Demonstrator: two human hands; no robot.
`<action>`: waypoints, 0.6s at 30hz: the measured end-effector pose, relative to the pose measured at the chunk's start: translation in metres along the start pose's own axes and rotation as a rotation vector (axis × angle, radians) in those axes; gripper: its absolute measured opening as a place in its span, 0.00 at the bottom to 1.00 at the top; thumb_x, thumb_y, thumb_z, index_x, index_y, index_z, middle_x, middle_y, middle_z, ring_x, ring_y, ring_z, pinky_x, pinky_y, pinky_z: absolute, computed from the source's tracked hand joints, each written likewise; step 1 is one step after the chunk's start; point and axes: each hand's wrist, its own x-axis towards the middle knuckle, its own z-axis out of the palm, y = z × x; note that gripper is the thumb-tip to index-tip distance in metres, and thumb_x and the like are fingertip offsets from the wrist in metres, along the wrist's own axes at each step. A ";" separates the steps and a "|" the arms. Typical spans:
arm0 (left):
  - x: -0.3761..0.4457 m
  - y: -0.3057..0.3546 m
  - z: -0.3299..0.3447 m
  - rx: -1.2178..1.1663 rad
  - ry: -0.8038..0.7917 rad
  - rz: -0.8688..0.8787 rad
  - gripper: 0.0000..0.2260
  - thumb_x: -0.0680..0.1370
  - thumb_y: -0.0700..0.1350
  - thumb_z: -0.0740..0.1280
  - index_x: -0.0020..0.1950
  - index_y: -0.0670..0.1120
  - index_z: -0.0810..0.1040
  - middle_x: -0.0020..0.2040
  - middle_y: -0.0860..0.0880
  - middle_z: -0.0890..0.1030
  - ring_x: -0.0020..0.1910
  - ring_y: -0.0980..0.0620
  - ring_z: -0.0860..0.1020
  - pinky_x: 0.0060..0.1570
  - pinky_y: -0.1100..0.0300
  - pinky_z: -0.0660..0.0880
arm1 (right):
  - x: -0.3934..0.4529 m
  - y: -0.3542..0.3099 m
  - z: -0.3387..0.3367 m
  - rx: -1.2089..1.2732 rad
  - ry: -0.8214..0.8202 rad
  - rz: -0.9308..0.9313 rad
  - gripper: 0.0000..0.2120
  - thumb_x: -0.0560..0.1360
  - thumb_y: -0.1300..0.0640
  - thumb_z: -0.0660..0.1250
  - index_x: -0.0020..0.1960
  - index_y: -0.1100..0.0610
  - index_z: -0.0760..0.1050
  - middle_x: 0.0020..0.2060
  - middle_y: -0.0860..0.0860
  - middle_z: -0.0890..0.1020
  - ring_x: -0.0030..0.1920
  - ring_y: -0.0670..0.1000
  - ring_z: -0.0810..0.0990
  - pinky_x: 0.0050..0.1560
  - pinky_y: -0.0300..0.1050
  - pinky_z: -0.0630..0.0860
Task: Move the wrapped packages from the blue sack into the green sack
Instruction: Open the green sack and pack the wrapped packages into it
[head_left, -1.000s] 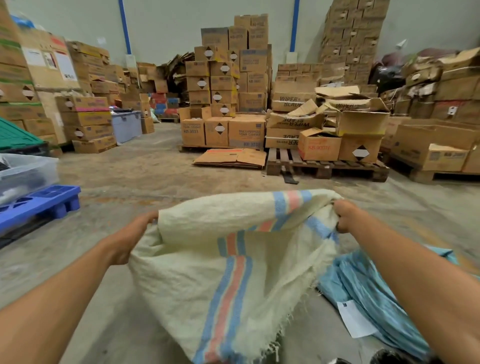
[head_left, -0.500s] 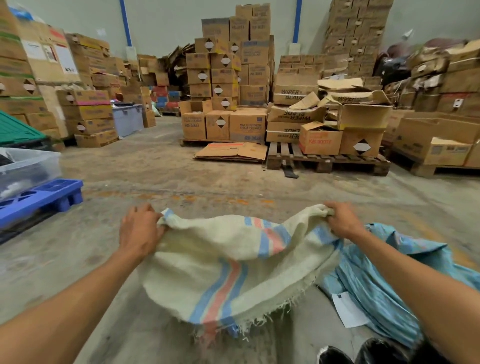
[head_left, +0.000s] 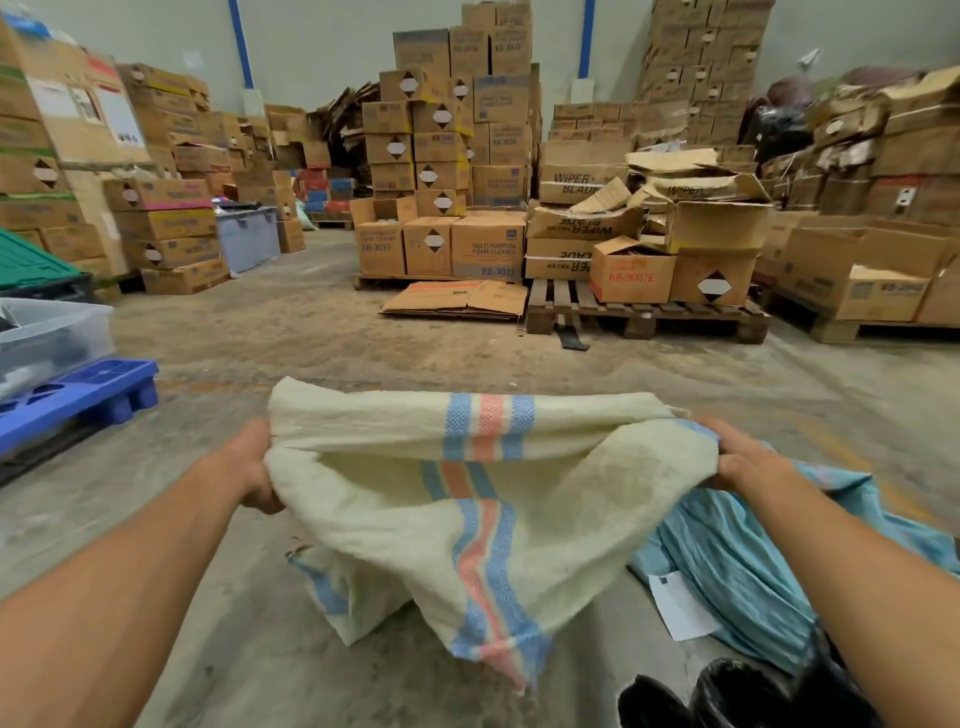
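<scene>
Both hands are pulling wider apart than half a second ago, and the pale green sack (head_left: 467, 519), slack before, is now gaping at its mouth. Left hand (head_left: 249, 467) is gripping the mouth's left edge with fingers closed on the cloth; right hand (head_left: 743, 462) is doing the same at the right edge. Beside it, on the concrete floor (head_left: 363, 343), the blue sack (head_left: 753, 571) is lying crumpled. Opening it this way is likely readying it for packages; none are showing yet.
</scene>
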 end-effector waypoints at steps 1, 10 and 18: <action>-0.003 0.000 -0.002 0.010 -0.070 0.020 0.07 0.75 0.49 0.63 0.48 0.49 0.78 0.35 0.46 0.81 0.35 0.45 0.80 0.35 0.53 0.81 | 0.003 0.000 -0.004 -0.031 -0.027 -0.016 0.14 0.83 0.58 0.55 0.50 0.68 0.72 0.26 0.61 0.82 0.31 0.59 0.82 0.48 0.52 0.74; -0.018 -0.004 -0.038 -0.082 -0.374 0.169 0.25 0.66 0.53 0.75 0.57 0.38 0.80 0.48 0.35 0.83 0.47 0.37 0.81 0.50 0.43 0.74 | 0.020 -0.021 -0.061 -0.229 0.135 -0.128 0.14 0.85 0.61 0.51 0.46 0.64 0.70 0.21 0.57 0.80 0.17 0.51 0.77 0.13 0.44 0.69; 0.003 0.025 -0.011 0.643 0.088 0.622 0.11 0.75 0.42 0.73 0.55 0.43 0.76 0.56 0.39 0.80 0.52 0.40 0.80 0.52 0.44 0.77 | 0.036 -0.036 -0.068 -0.501 0.099 -0.243 0.12 0.83 0.65 0.56 0.61 0.66 0.74 0.51 0.63 0.81 0.42 0.59 0.79 0.38 0.49 0.79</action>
